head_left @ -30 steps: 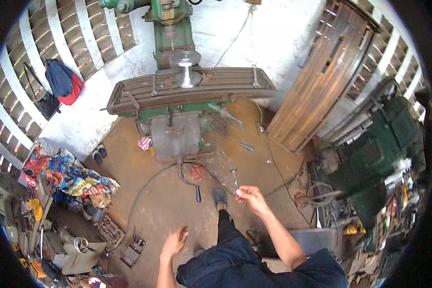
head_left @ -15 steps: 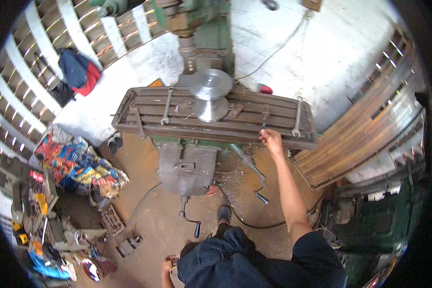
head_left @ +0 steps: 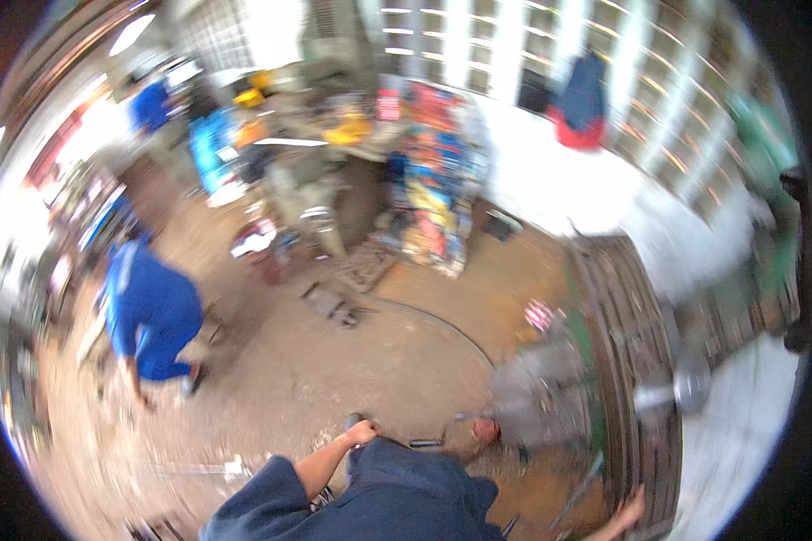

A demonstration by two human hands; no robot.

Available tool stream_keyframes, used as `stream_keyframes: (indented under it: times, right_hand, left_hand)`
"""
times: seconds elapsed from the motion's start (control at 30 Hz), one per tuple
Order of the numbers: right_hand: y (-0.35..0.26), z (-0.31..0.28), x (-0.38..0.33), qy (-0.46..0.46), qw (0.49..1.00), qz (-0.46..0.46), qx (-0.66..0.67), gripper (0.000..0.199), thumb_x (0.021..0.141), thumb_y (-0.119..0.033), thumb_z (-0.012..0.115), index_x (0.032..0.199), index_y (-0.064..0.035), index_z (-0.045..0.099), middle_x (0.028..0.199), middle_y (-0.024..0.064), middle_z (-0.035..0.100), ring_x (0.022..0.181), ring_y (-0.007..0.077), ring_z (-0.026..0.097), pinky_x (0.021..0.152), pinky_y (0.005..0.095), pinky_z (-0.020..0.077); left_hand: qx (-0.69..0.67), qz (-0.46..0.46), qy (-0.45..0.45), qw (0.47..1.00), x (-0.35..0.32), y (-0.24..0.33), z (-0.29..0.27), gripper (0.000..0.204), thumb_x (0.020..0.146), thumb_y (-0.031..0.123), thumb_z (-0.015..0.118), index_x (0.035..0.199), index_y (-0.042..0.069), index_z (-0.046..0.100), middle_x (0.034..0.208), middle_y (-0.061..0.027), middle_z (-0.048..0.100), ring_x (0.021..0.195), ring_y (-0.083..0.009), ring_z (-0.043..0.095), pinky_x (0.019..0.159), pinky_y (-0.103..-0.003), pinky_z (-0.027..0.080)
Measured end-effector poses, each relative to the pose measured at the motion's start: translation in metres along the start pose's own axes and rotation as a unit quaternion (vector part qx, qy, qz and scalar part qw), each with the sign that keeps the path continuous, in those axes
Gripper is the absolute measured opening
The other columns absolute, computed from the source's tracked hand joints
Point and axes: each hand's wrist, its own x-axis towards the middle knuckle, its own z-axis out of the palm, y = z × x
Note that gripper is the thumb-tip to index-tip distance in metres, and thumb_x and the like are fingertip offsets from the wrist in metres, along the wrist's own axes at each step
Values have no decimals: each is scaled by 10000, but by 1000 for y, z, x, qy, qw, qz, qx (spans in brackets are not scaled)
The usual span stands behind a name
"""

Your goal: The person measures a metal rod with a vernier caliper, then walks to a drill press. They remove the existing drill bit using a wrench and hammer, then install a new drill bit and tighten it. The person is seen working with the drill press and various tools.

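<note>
**Workshop floor, head view: hands and surroundings**

Item 1. Left hand [head_left: 361, 434]: at the end of a bare forearm coming out of a dark blue sleeve, knuckles up, hanging over the brown dirt floor [head_left: 370, 361]. Grip looks loosely curled with nothing seen in it; blur prevents certainty, so its state cannot be told. Nearest thing: a small dark tool with a blue tip [head_left: 424, 443], lying on the floor just beside the hand, to its right, apart from the fingers.

Item 2. Right hand [head_left: 630, 510]: at the lower edge, fingers spread and open, resting at the near end of the long, dark, slotted metal machine table [head_left: 627, 343]. Nothing is held.

Item 3. Grey-and-green milling machine base [head_left: 550, 383]: under that table, between the two hands.

Item 4. Person in a blue shirt [head_left: 149, 311]: bent over at the left, well apart from both hands.

Item 5. Heap of bright printed cloth and packets [head_left: 433, 180]: at the far wall.
</note>
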Motion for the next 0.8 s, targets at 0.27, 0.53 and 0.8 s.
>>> stream_keyframes:
  times: [0.27,0.53,0.8]
  right_hand:
    - [59,124,-96,162,929,-121,-310,359,904,-280,630,1172,-43,599,963,80,634,847,211,587,732,364,472]
    - [176,338,-191,-86,893,-172,-408,303,919,-216,614,1184,-77,572,842,35,591,684,130,515,584,275,404]
    - [235,560,-328,-475,817,-224,-238,271,933,-152,597,1196,-110,545,722,-9,548,522,49,443,437,187,336]
  left_hand:
    - [-119,42,53,991,21,-81,-8,359,799,268,613,1086,68,698,994,-166,721,875,-283,700,759,-387,540]
    - [-347,-36,95,932,-8,-202,-53,313,831,194,575,1081,55,702,919,-94,728,802,-197,677,681,-354,543]
    - [-466,-158,135,860,-83,-296,-124,361,874,141,542,1202,30,643,1006,-110,715,862,-219,678,696,-358,564]
